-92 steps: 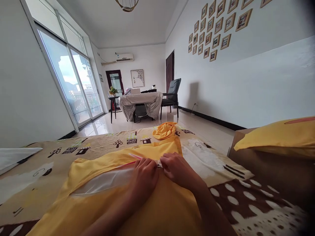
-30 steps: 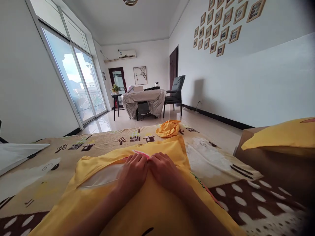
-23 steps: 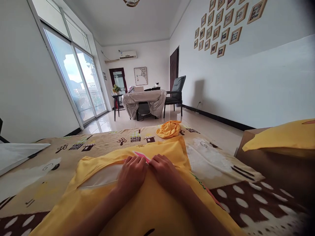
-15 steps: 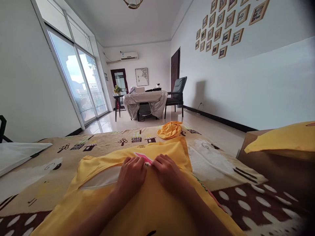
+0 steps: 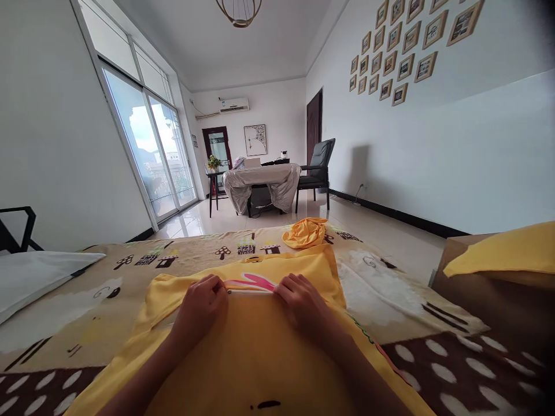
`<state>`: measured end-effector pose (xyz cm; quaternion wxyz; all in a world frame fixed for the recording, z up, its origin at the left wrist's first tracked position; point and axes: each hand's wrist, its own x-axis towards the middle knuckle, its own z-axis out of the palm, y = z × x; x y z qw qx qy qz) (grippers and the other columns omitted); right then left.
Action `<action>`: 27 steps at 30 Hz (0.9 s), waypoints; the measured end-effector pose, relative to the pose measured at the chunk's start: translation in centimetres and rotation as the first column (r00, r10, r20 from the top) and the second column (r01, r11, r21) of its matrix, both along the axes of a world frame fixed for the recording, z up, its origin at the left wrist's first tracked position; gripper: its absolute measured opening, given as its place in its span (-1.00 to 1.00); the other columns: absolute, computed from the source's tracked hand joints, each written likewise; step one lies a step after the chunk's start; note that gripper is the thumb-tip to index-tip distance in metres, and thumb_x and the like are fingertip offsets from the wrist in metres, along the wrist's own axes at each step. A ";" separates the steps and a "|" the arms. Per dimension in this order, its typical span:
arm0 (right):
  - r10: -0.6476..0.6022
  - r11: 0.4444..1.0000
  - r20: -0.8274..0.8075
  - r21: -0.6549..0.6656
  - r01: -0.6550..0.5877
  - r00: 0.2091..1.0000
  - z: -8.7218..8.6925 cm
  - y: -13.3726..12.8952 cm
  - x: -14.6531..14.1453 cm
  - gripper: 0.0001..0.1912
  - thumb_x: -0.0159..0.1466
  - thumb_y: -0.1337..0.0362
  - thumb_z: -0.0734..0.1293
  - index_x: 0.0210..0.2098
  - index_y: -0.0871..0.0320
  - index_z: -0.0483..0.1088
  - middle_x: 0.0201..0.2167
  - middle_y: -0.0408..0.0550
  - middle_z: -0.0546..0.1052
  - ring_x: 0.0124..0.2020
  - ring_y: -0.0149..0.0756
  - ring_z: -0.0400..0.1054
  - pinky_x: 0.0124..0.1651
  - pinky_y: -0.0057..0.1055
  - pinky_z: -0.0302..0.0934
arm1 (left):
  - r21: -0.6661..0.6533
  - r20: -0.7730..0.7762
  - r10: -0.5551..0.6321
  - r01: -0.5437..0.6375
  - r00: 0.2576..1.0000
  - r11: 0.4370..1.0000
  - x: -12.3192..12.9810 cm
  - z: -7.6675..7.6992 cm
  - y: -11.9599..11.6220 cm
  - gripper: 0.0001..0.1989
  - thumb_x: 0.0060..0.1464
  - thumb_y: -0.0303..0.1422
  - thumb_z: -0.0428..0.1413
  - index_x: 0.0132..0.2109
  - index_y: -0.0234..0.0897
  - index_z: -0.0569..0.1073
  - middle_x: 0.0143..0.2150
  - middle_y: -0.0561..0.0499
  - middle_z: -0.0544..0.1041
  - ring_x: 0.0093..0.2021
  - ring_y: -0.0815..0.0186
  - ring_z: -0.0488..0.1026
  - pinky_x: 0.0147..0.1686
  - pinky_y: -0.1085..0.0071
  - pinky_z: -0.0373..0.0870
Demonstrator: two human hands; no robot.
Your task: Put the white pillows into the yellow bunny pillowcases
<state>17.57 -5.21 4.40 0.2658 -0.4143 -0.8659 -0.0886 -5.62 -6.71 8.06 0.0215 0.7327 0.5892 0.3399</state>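
Note:
A yellow pillowcase (image 5: 264, 341) with a printed pink-and-white shape lies in front of me, plumped out by something inside. A slit with a pale edge runs across it below its far end. My left hand (image 5: 203, 300) pinches the slit's edge, closed, with a tiny dark bit, possibly a zipper pull, beside its fingertips. To the right, my right hand (image 5: 299, 297) is also closed, gripping the pillowcase at the right end of the pink print. Left of my left hand, only a sliver of white filling shows. What lies under my fingers is hidden.
Beneath is a bed with a patterned blanket (image 5: 377, 289). A crumpled yellow cloth (image 5: 306, 232) lies beyond the pillowcase. Another yellow pillow (image 5: 507, 251) rests on a brown box (image 5: 459, 260) at right; a white item (image 5: 39, 274) lies at left.
My left hand has moved left along the slit, away from my right hand, and the small dark bit moved with it. The stretch between my hands now shows as a pale line.

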 end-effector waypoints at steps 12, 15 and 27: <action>0.042 0.998 -0.101 -0.044 -0.047 0.994 -0.1 -0.1 -0.3 -0.77 0.33 0.40 0.15 -0.36 0.17 0.40 -0.34 -0.03 0.46 -0.28 -0.27 0.26 -0.16 -0.32 0.11 | 0.040 0.003 -0.031 0.030 1.000 0.999 -3.6 -0.3 -0.7 -0.79 0.04 -0.35 -0.09 -0.51 -0.22 0.31 -0.46 0.06 0.48 -0.35 0.27 0.40 -0.21 0.32 0.24; 0.041 0.998 -0.104 -0.037 -0.045 0.994 -0.3 -0.3 -0.6 -0.78 0.35 0.35 0.14 -0.33 0.16 0.40 -0.32 -0.02 0.46 -0.26 -0.25 0.27 -0.15 -0.30 0.12 | 0.037 0.040 -0.077 0.076 0.996 0.996 -4.2 -0.7 -0.6 -0.80 0.08 -0.36 -0.09 -0.46 -0.22 0.33 -0.44 0.05 0.47 -0.36 0.28 0.39 -0.25 0.34 0.25; -0.105 0.982 0.140 -0.141 0.125 0.985 5.5 -3.0 -11.7 -0.80 0.20 0.47 0.22 -0.25 0.19 0.43 -0.25 0.05 0.52 -0.16 -0.16 0.35 -0.14 -0.28 0.08 | 0.217 -0.269 -0.218 0.279 0.938 0.935 -5.5 -2.2 0.7 -0.74 0.24 -0.45 -0.16 -0.40 -0.24 0.30 -0.40 0.01 0.42 -0.36 0.30 0.33 -0.32 0.39 0.22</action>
